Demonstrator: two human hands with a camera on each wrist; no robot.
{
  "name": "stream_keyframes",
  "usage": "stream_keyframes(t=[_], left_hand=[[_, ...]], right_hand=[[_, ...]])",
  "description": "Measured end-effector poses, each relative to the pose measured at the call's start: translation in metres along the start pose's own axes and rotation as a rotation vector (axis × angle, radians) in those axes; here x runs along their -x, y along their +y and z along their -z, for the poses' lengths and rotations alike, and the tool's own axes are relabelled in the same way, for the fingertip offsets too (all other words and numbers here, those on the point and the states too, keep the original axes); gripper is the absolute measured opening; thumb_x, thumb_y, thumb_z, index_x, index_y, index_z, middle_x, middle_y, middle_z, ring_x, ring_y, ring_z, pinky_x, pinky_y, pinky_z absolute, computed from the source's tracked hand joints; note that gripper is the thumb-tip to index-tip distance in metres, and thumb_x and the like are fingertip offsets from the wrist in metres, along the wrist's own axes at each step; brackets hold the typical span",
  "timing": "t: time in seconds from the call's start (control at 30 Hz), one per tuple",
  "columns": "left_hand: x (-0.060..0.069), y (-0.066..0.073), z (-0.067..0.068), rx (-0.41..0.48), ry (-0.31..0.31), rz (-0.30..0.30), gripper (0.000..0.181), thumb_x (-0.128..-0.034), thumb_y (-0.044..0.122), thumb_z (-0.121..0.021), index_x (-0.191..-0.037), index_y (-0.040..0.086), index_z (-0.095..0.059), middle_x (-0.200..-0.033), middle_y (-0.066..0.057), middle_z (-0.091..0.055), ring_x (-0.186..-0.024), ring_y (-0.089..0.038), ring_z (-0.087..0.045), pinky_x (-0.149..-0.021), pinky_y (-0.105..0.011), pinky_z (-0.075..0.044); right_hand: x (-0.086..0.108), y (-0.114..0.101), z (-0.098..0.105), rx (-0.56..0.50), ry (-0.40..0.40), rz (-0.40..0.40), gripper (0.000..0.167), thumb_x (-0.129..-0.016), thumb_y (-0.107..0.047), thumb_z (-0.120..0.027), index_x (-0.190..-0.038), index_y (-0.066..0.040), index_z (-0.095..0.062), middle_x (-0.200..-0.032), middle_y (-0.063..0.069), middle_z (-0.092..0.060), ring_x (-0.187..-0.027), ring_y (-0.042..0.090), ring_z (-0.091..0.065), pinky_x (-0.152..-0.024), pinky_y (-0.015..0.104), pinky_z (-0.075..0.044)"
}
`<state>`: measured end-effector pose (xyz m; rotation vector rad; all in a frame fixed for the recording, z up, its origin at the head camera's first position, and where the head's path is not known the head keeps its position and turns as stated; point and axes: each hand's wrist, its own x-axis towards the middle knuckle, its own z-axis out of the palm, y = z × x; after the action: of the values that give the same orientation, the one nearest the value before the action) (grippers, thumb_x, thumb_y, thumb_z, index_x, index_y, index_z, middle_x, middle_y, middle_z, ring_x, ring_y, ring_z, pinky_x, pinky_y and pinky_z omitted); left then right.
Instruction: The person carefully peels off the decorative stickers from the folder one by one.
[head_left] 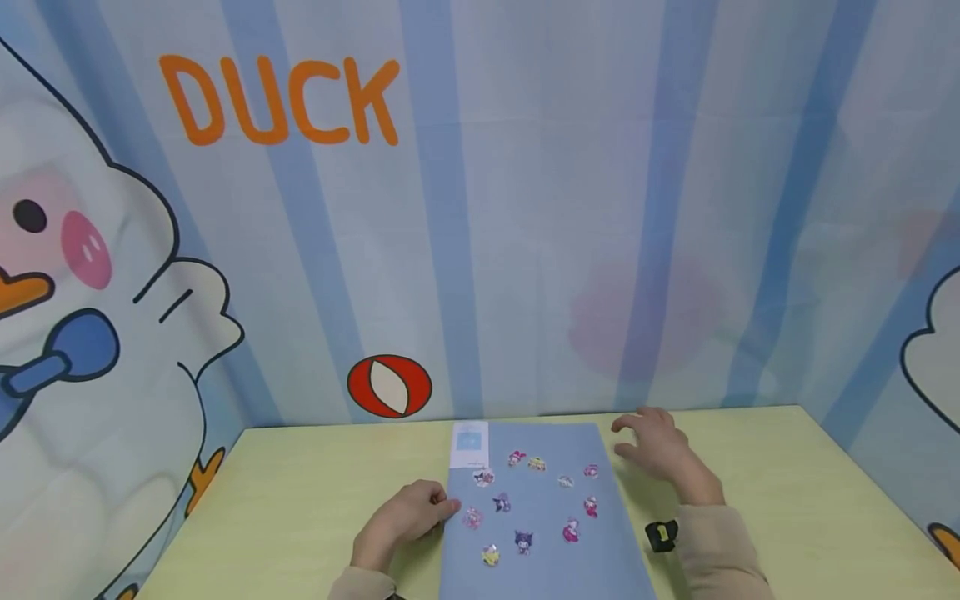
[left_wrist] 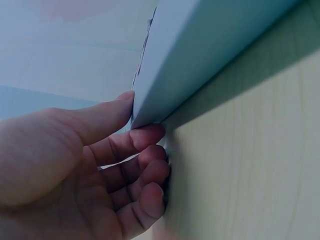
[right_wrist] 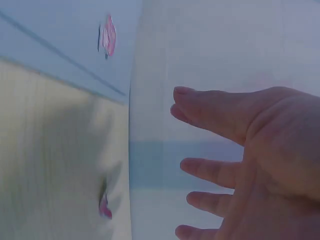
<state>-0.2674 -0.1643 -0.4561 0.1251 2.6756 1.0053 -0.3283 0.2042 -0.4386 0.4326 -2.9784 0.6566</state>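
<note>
A flat blue book-like thing (head_left: 543, 521) lies on the table, with several small cartoon stickers (head_left: 523, 542) scattered over its top. A white card (head_left: 469, 444) with a pale blue square sits at its far left corner. My left hand (head_left: 415, 510) pinches the left edge; in the left wrist view the thumb lies on the top side, the index finger at the lower side, and the other fingers are curled. My right hand (head_left: 656, 444) is held off the far right corner. Spread fingers (right_wrist: 212, 172) hold nothing in the right wrist view.
The pale yellow table (head_left: 780, 467) reaches back to a striped blue cloth (head_left: 525, 208) with a printed duck. A small black device (head_left: 662, 536) is beside the right sleeve. In the right wrist view a small pink thing (right_wrist: 105, 207) shows over the table.
</note>
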Motion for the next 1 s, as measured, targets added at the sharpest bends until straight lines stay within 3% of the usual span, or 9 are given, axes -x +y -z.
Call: stream_keyframes(t=[0.13, 0.33, 0.8, 1.0], left_hand=[[-0.001, -0.001, 0.000, -0.001, -0.003, 0.003, 0.029, -0.0961, 0.028, -0.063, -0.077, 0.009, -0.055, -0.067, -0.002, -0.050, -0.064, -0.015, -0.046, -0.060, -0.030, -0.036], [-0.002, -0.003, -0.001, -0.001, -0.008, 0.004, 0.028, -0.0964, 0.028, -0.063, -0.077, 0.009, -0.056, -0.068, -0.002, -0.050, -0.065, -0.016, -0.047, -0.060, -0.030, -0.036], [-0.002, -0.003, -0.001, 0.008, -0.004, -0.018, 0.030, -0.0963, 0.028, -0.063, -0.075, 0.009, -0.055, -0.066, -0.001, -0.049, -0.063, -0.016, -0.045, -0.059, -0.030, -0.035], [0.000, -0.002, -0.001, 0.014, -0.007, -0.022, 0.030, -0.0962, 0.029, -0.063, -0.076, 0.009, -0.055, -0.066, -0.001, -0.049, -0.062, -0.015, -0.045, -0.058, -0.030, -0.036]], right_hand=[[-0.004, -0.015, -0.008, 0.021, -0.001, 0.031, 0.019, -0.089, -0.013, -0.068, -0.108, -0.008, -0.068, -0.136, 0.033, -0.044, -0.128, 0.057, -0.029, -0.089, 0.073, -0.033], [-0.006, -0.028, -0.020, 0.038, -0.037, 0.012, 0.014, -0.090, -0.013, -0.068, -0.104, -0.010, -0.070, -0.138, 0.032, -0.043, -0.131, 0.057, -0.027, -0.094, 0.073, -0.028], [-0.005, -0.033, -0.037, 0.081, -0.065, -0.040, 0.014, -0.087, -0.017, -0.074, -0.098, -0.010, -0.068, -0.137, 0.028, -0.046, -0.132, 0.052, -0.030, -0.099, 0.069, -0.027], [-0.005, -0.033, -0.037, 0.095, -0.064, -0.031, 0.013, -0.087, -0.016, -0.075, -0.085, -0.012, -0.063, -0.128, 0.025, -0.051, -0.128, 0.050, -0.034, -0.096, 0.067, -0.032]])
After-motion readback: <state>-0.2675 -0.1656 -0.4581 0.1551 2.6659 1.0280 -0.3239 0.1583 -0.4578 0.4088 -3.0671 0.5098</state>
